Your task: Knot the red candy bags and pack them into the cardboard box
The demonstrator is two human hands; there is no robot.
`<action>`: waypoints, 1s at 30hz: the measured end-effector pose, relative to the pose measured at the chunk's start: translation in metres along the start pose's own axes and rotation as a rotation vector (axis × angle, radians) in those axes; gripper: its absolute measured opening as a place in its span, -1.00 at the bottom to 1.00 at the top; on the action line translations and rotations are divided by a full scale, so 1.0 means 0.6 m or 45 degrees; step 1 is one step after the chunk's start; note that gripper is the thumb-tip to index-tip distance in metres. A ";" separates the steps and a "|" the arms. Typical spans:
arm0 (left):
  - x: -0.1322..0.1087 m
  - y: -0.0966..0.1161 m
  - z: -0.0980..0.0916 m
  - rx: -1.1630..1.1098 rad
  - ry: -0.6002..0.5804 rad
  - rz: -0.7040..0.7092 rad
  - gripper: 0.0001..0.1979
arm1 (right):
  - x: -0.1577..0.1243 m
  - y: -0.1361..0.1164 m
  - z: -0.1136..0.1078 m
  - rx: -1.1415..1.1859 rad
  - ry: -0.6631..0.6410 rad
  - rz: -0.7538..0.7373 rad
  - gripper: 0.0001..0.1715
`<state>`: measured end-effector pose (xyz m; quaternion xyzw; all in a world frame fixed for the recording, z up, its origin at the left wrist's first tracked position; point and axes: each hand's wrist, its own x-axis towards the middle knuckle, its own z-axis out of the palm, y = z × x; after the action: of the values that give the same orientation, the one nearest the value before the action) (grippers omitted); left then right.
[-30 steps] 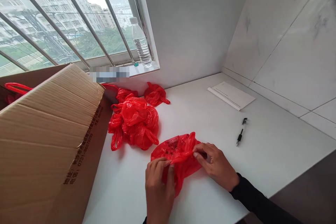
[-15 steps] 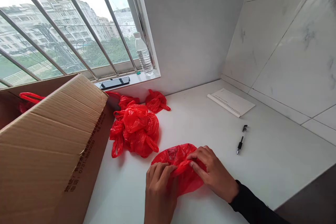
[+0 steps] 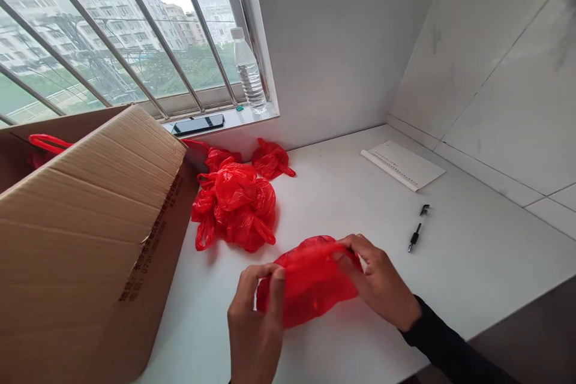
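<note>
A red plastic bag [image 3: 310,288] is stretched between my two hands, just above the white tabletop [image 3: 342,192]. My left hand [image 3: 261,306] pinches its left edge between thumb and fingers. At the upper right edge, my right hand [image 3: 369,270] is closed on the bag, its thumb blurred against the plastic. Behind and to the left of my hands lies a heap of crumpled red plastic bags [image 3: 238,204], with handle loops sticking out. Another crumpled red bag [image 3: 271,159] rests against the wall behind the heap.
An open cardboard box [image 3: 90,210] stands at the left with red plastic inside. On the windowsill are a phone [image 3: 198,125] and a water bottle [image 3: 249,75]. A white notebook [image 3: 402,165] lies at the back right, with an uncapped black pen [image 3: 414,238] and its cap [image 3: 425,210] nearer.
My hands have moved apart, pulling the bag's gathered edge out into a wider, flatter stretch. My left hand has shifted left. The whole view has tilted slightly, moving the background up.
</note>
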<state>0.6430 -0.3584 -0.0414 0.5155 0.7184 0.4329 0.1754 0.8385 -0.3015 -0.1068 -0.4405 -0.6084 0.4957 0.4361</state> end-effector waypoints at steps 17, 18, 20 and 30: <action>-0.022 0.023 -0.057 -0.053 0.280 -0.076 -0.68 | -0.036 -0.030 -0.059 0.255 0.140 0.055 -0.72; -0.022 0.028 -0.062 -0.025 0.352 -0.043 -0.67 | -0.037 -0.030 -0.065 0.284 0.151 0.028 -0.72; -0.021 0.037 -0.071 0.044 0.444 0.001 -0.67 | -0.041 -0.031 -0.074 0.332 0.163 -0.018 -0.68; -0.014 0.048 -0.091 -0.026 0.258 0.040 -0.68 | -0.048 -0.053 -0.082 -0.253 0.111 -0.313 -0.40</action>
<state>0.6254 -0.3874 0.0110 0.4784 0.7198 0.4929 0.1004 0.8894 -0.3225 -0.0718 -0.4247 -0.6842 0.3565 0.4737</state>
